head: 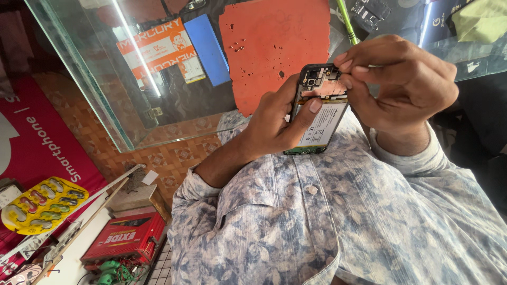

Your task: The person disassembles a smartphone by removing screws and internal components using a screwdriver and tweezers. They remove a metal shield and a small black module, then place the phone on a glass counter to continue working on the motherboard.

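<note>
Fingers [346, 66] of my right hand [401, 84] pinch together at the top of the opened phone [318, 108], which my left hand [274, 124] clamps just below the glass counter [105, 105], back cover already off, battery still seated.

Left hand [274, 124] holding opened phone [318, 108], right hand [401, 84] pinching its top
</note>
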